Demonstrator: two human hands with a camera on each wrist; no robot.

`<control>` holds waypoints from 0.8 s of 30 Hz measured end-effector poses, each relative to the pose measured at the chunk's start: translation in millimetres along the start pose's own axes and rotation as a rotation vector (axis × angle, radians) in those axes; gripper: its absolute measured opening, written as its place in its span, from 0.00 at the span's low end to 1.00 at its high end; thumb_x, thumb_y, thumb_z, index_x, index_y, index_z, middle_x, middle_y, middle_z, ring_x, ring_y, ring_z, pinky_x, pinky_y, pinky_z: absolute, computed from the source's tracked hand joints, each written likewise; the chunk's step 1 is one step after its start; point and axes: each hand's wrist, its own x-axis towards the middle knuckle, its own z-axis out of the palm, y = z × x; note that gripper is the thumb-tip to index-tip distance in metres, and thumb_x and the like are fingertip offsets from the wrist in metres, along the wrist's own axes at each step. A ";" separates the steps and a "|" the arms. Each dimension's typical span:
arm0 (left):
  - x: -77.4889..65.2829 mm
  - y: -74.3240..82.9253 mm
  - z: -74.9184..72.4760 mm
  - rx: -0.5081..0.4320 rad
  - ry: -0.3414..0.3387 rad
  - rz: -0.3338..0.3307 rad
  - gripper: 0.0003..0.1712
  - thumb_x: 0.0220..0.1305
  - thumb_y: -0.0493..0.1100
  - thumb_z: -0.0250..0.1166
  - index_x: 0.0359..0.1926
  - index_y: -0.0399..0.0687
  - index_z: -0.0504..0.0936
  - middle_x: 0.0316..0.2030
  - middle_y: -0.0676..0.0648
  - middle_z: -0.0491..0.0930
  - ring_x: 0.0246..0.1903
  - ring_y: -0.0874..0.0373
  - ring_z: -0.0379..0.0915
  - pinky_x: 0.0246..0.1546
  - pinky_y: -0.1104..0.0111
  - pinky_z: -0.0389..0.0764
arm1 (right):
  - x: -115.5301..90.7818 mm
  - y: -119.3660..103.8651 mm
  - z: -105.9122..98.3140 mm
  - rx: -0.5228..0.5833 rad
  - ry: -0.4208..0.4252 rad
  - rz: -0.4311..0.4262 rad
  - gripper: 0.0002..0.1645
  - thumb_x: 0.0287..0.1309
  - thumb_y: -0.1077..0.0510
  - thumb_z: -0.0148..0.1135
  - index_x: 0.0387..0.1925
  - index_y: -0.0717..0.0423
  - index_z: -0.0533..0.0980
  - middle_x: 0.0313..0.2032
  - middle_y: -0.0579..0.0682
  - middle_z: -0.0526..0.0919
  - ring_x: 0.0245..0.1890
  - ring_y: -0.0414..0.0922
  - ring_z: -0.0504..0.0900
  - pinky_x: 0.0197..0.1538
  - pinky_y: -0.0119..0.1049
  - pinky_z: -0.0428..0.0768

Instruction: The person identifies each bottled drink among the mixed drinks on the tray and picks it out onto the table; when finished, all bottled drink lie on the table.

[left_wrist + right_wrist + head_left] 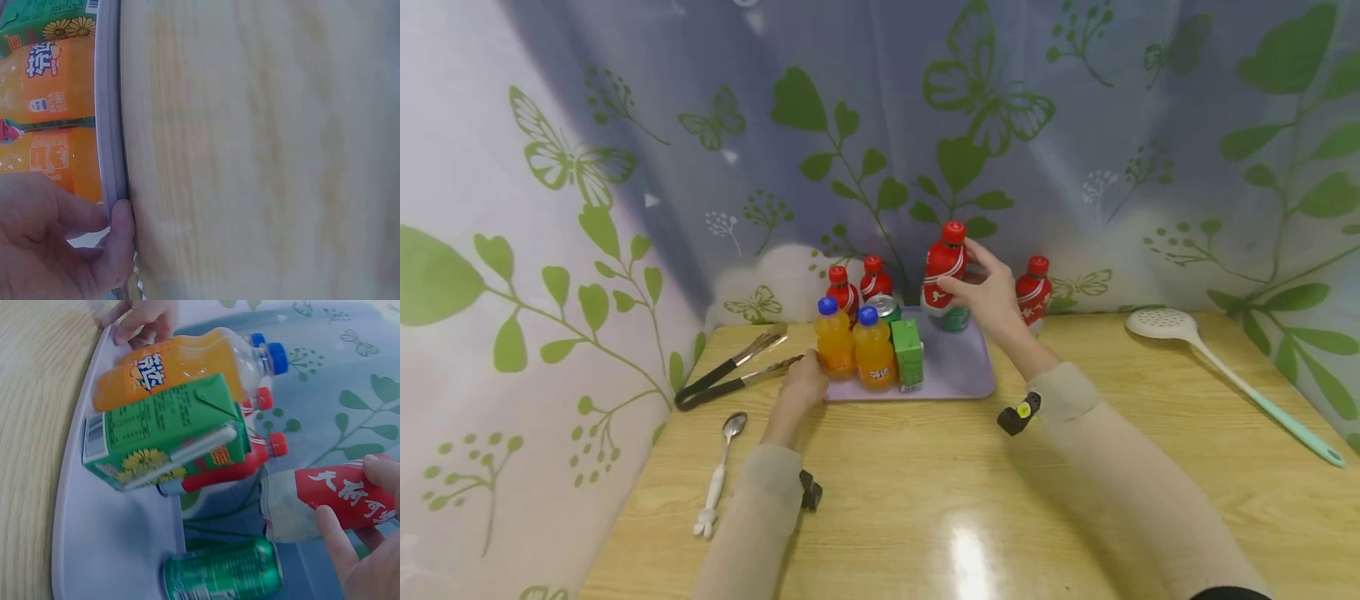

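My right hand grips a red-labelled cola bottle upright by its side, over the back right of the lilac tray. Below that bottle stands a green can, partly hidden in the head view. With thumb and finger, my left hand pinches the tray's rim at its front left corner. Close by it are two orange soda bottles with blue caps, then a green drink carton. Behind these show two red cola bottles and another can.
Another red cola bottle stands on the table right of the tray, behind my right wrist. Black-handled tongs and a spoon lie at left. A white skimmer lies far right. A patterned curtain backs the table.
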 end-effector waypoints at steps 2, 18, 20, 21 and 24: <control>-3.2 1.5 -1.1 -0.009 0.002 -0.004 0.28 0.65 0.34 0.55 0.66 0.31 0.71 0.61 0.27 0.80 0.62 0.31 0.77 0.68 0.41 0.79 | -3.8 -1.0 -9.5 0.005 -0.017 0.004 0.51 0.63 0.56 0.74 0.82 0.43 0.60 0.74 0.55 0.72 0.48 0.37 0.86 0.43 0.32 0.93; -21.2 12.9 -9.3 -0.013 -0.022 -0.002 0.28 0.68 0.34 0.50 0.67 0.29 0.69 0.63 0.27 0.78 0.65 0.31 0.75 0.70 0.42 0.78 | -32.8 -12.0 -81.0 -0.052 0.040 -0.033 0.50 0.65 0.56 0.73 0.82 0.44 0.59 0.71 0.57 0.73 0.52 0.35 0.81 0.42 0.28 0.91; -19.3 12.2 -9.0 -0.009 -0.018 0.002 0.27 0.69 0.34 0.50 0.67 0.29 0.70 0.63 0.27 0.79 0.64 0.31 0.75 0.70 0.41 0.78 | -35.5 -13.0 -89.4 -0.034 0.060 -0.042 0.48 0.65 0.57 0.73 0.81 0.43 0.61 0.68 0.53 0.75 0.51 0.36 0.81 0.41 0.28 0.92; -18.3 11.7 -8.8 -0.009 -0.016 0.001 0.27 0.69 0.34 0.50 0.67 0.29 0.70 0.62 0.27 0.79 0.64 0.30 0.75 0.70 0.41 0.78 | -36.6 -13.1 -93.7 -0.024 0.070 -0.044 0.48 0.65 0.57 0.73 0.81 0.43 0.62 0.66 0.51 0.76 0.51 0.36 0.82 0.40 0.29 0.92; -15.9 10.7 -8.3 -0.013 -0.025 -0.004 0.27 0.70 0.34 0.49 0.68 0.30 0.69 0.64 0.27 0.77 0.66 0.30 0.74 0.70 0.42 0.78 | -41.0 -13.4 -106.4 -0.015 0.096 -0.037 0.47 0.65 0.57 0.73 0.80 0.42 0.63 0.64 0.47 0.77 0.51 0.35 0.83 0.40 0.29 0.92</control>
